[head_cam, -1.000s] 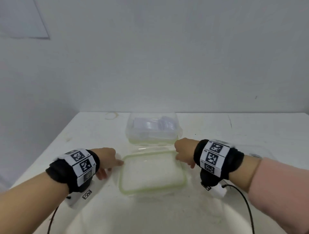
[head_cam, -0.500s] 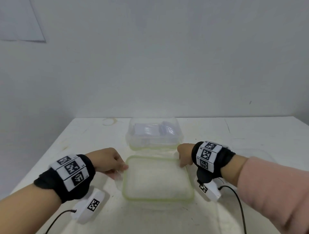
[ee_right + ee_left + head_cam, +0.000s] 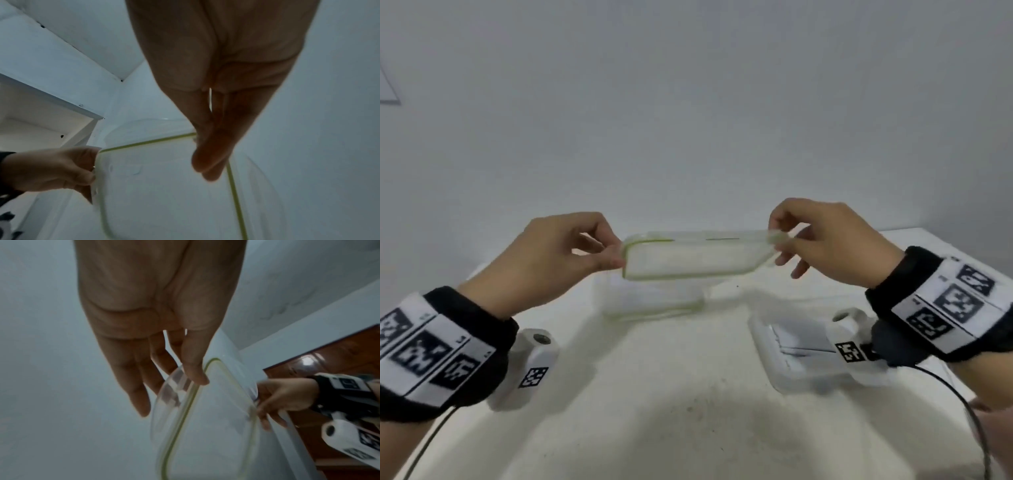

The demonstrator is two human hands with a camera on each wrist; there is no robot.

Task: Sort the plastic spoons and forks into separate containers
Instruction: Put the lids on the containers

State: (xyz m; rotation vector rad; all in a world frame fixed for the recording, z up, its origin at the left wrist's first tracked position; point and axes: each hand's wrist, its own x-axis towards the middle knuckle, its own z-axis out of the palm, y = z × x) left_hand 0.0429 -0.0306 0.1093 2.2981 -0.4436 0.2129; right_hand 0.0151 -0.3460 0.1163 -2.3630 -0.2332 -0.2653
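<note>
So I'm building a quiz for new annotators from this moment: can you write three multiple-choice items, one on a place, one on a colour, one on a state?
1. Where is the clear lid?
A. flat on the table
B. in the air above the clear container
C. snapped onto the container

2. What colour is the lid's seal?
A. red
B. blue
C. yellow-green

3. How is the lid held?
A. by the left hand alone
B. by both hands, one at each end
C. by neither hand

Answers:
1 B: in the head view the lid hangs over the clear container on the white table.
2 C: a yellow-green line runs round its rim in all three views.
3 B: the left hand pinches one end and the right hand pinches the other.
</note>
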